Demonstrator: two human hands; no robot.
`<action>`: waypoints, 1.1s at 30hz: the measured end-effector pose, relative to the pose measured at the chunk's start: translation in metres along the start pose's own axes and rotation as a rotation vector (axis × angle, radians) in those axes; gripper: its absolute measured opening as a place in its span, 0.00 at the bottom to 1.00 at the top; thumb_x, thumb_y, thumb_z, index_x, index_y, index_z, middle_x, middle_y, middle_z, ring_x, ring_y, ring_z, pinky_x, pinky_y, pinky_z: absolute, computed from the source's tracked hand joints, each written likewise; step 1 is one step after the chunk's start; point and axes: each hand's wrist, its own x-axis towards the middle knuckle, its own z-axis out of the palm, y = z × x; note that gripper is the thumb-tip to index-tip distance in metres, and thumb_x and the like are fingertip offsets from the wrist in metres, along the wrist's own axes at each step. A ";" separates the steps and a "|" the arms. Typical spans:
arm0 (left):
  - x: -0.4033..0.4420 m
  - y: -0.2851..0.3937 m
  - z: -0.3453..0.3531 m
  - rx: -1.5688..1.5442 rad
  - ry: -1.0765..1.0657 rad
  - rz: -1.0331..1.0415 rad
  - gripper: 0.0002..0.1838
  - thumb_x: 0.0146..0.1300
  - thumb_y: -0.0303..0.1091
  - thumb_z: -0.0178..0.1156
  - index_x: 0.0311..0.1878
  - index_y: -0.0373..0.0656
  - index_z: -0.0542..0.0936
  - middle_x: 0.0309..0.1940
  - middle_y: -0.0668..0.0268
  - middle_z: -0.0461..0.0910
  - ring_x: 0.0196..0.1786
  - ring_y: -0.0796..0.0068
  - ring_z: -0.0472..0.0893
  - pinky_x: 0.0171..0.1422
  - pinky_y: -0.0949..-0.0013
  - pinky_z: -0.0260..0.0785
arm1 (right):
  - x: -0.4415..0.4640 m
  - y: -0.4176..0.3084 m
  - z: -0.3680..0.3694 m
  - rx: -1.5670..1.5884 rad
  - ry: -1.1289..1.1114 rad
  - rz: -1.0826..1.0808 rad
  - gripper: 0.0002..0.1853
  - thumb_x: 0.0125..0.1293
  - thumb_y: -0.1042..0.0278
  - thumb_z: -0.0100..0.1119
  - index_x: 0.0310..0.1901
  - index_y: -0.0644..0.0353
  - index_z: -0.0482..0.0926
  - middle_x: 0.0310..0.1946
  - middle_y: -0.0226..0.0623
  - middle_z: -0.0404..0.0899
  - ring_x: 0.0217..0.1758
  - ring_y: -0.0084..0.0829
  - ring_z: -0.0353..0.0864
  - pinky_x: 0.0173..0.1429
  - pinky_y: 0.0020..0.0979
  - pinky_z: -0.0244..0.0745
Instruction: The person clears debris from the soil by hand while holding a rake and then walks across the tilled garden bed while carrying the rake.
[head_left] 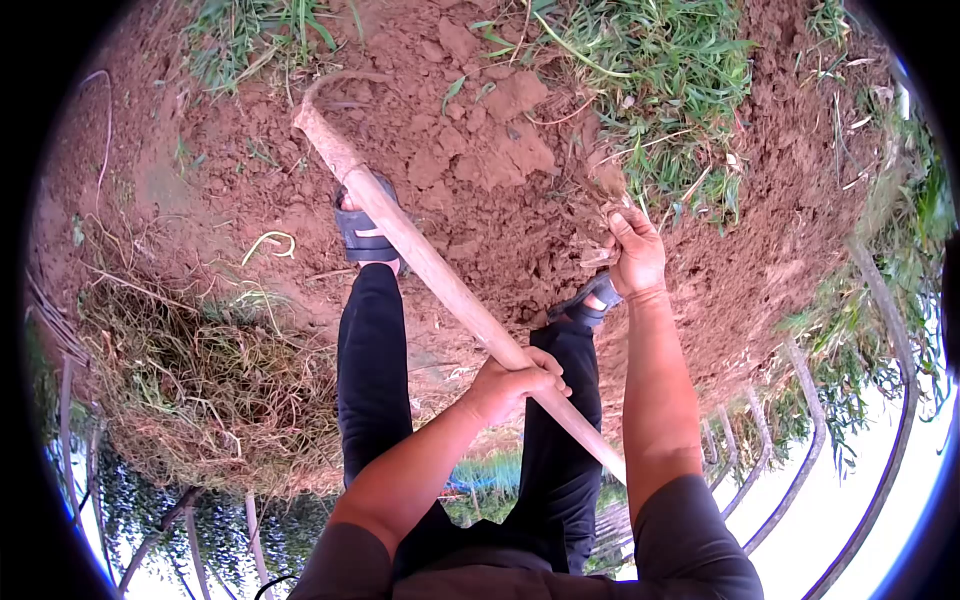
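Note:
My left hand point(515, 388) is wrapped round a long pale wooden handle point(430, 270), which slants from upper left to lower right across my legs. At its far end, near my sandal, a thin curved part point(335, 80) rests on the reddish soil. My right hand point(637, 250) is closed in a pinch on a clump of dry plant roots point(608, 215), beside the edge of a green grass patch point(680, 120). Soil hides part of what hangs from the clump.
A heap of dry grass point(220, 380) lies at the left. My sandals point(362, 225) stand on loose reddish clods. More green grass point(250, 35) grows at the upper left. Curved poles point(815, 420) and leafy plants line the right edge.

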 end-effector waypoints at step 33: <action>-0.209 0.033 0.139 -0.070 0.388 0.224 0.07 0.55 0.36 0.59 0.33 0.44 0.75 0.21 0.67 0.72 0.24 0.66 0.73 0.36 0.55 0.73 | -0.414 -0.156 -0.019 -0.112 0.125 0.059 0.08 0.71 0.73 0.57 0.49 0.58 0.82 0.37 0.27 0.83 0.34 0.20 0.79 0.40 0.23 0.76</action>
